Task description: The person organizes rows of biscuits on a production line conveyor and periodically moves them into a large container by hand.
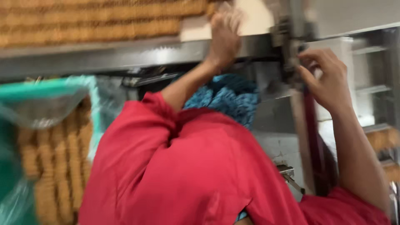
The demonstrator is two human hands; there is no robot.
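Both my arms, in red sleeves, reach upward. My left hand [225, 35] is raised to the end of the rows of tan noodle blocks [96, 18] lying on a steel shelf [125, 54]. It is next to a pale sheet [254, 18], and motion blur hides its grip. My right hand [327, 77] has its fingers curled around a dark metal fitting [289, 54] on an upright machine part, above a dark red bar [311, 125].
At the left, a green crate [37, 89] lined with clear plastic holds stacked noodle blocks [62, 158]. A blue cloth [229, 96] lies between my arms. Steel racks [375, 87] stand at the right, with more noodles [383, 139] on them.
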